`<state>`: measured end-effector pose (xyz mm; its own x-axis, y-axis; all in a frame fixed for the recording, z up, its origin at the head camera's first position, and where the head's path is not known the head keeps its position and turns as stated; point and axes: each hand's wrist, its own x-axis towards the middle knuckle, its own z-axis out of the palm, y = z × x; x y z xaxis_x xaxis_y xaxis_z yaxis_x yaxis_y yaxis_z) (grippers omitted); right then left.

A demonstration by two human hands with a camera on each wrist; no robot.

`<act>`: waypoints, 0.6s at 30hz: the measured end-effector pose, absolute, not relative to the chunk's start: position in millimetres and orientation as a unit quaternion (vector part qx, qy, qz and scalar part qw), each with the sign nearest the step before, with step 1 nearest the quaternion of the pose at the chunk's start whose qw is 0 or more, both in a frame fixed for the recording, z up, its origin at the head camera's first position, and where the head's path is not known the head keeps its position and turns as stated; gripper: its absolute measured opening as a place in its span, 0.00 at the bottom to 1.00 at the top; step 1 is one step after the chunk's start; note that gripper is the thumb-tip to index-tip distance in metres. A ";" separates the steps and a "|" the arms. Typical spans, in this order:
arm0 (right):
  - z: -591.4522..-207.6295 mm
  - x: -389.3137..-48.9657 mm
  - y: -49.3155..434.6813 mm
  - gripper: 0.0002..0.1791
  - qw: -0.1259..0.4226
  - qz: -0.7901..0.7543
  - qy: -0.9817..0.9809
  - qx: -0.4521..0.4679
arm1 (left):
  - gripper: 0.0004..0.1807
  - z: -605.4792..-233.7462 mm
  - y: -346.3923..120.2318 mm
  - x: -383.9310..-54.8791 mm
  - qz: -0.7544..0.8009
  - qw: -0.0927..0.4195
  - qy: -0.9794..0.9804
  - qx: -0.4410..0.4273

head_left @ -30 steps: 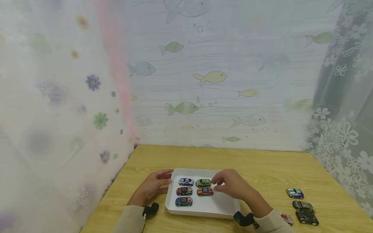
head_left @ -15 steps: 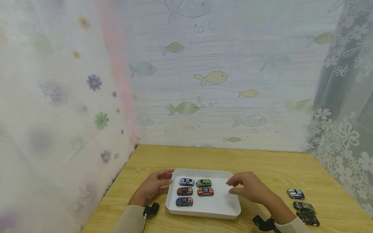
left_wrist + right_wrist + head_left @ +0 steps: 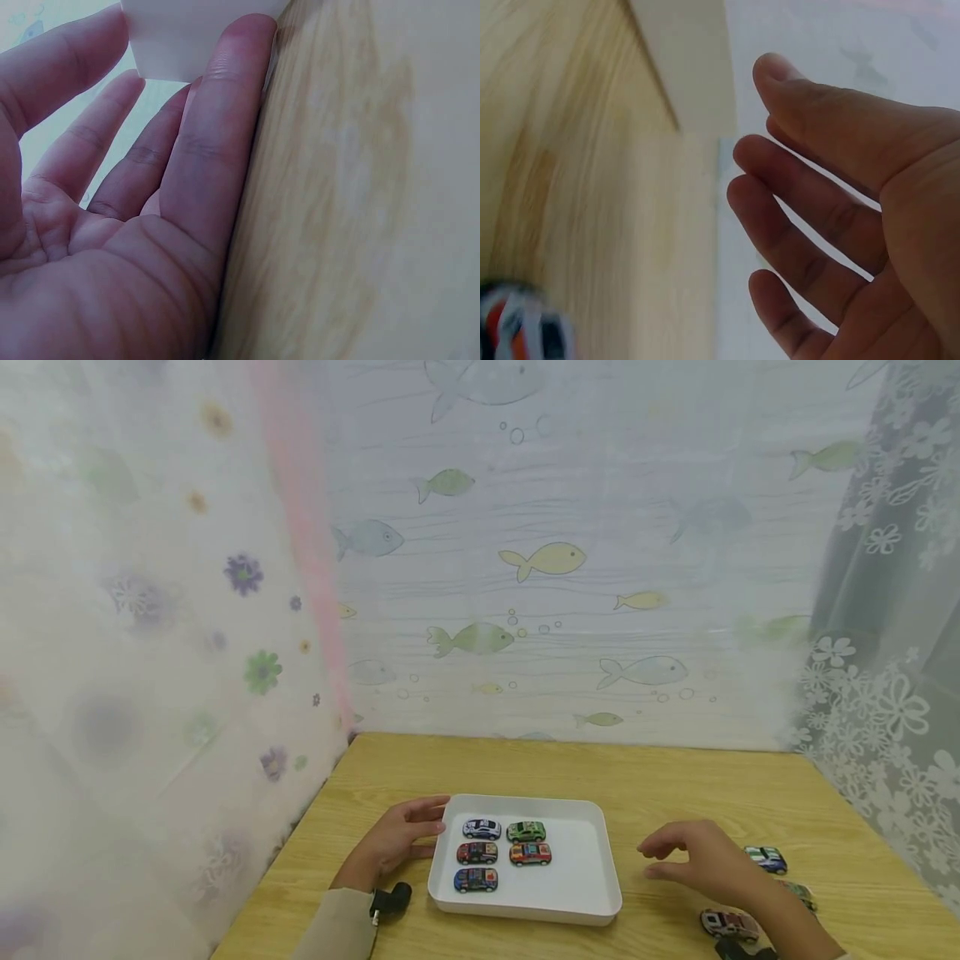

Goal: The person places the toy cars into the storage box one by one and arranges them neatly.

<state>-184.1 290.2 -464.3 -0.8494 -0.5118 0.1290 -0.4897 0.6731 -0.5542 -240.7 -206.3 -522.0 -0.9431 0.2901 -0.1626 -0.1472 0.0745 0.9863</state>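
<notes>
A white tray [image 3: 555, 897] holds several toy cars on its left side. In the left column are a white and blue car [image 3: 482, 829], a dark red car [image 3: 477, 853] and a dark blue car [image 3: 476, 880]. Beside them sit a green car [image 3: 526, 832] and a red and yellow car [image 3: 530, 854]. My left hand [image 3: 401, 839] rests against the tray's left wall; in the left wrist view its straight fingers [image 3: 217, 112] touch the wall. To the right of the tray, my right hand [image 3: 701, 860] hovers over the table with loosely bent fingers and nothing between them.
On the right of the wooden table [image 3: 675, 777] lie a pale red and white car [image 3: 729, 925], a green, white and blue car [image 3: 767, 859] and another car [image 3: 801, 893], partly hidden by my right arm. Patterned curtains enclose the table's back and sides.
My right hand has moved rightward from above the cars in the tray, past its right rim, toward the loose cars. My left hand and the cars in the tray have stayed in place.
</notes>
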 end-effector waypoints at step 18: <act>-478.0 -164.3 357.0 0.20 0.060 -0.308 0.908 -0.277 | 0.31 -522.2 -206.9 -241.6 0.679 0.166 0.713 0.046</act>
<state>-164.3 357.0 -478.0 -0.8391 -0.5403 0.0624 -0.4670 0.6569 -0.5919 -241.6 -206.9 -522.2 -0.9406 0.2917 -0.1739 -0.1594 0.0732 0.9845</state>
